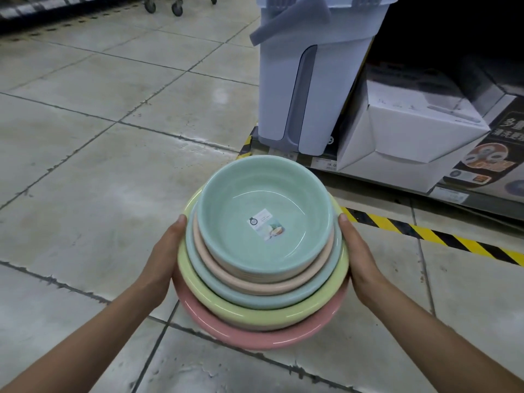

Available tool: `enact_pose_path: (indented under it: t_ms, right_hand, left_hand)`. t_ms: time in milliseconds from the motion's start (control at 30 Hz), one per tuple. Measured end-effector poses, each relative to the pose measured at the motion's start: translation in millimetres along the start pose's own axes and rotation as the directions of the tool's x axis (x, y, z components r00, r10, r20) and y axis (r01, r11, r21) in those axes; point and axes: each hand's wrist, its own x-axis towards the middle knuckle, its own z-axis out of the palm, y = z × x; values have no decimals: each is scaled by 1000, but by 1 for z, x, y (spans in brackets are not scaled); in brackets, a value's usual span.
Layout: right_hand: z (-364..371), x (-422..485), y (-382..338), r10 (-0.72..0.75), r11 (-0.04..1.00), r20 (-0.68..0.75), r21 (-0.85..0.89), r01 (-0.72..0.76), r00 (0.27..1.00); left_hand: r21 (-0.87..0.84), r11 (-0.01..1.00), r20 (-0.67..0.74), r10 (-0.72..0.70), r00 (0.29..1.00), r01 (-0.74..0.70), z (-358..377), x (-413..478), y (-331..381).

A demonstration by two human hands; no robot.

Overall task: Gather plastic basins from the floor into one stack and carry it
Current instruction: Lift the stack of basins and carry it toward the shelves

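The left hand (162, 259) and right hand (362, 255) grip glossy, round, nested basins (283, 199).

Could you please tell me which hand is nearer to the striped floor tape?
Right. The right hand grips the stack on the side next to the tape; the left hand grips the opposite side, with the stack between it and the tape.

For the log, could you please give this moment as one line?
stack: five basins nested, green basin topmost | left hand: grips stack | right hand: grips stack
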Motion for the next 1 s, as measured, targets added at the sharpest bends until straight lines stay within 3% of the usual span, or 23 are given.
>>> enact_pose_path:
  t_ms: [333, 500, 633, 867, 1000]
  right_hand:
    - [1, 6, 7, -80, 995, 46, 62, 77, 996]
    - [12, -4, -38, -58, 994, 69, 96, 51, 996]
    - [27, -26, -140, -63, 997, 154, 57, 55, 986]
    - [68, -143, -400, -66, 992, 361, -80, 101, 930]
    - [105, -222, -548, -40, 982, 532, -136, 132, 846]
  left_hand:
    - [-129, 990, -68, 45, 997, -54, 5, 9, -12]
    - [-159, 987, -136, 16, 991, -37, -10, -7, 34]
    - [-160, 985, -207, 34, 978, -68, -39, -55, 120]
    - [-201, 975, -345, 19, 938, -93, -112, -233, 345]
    - [-246, 961, -444, 3, 896, -125, -158, -364, 463]
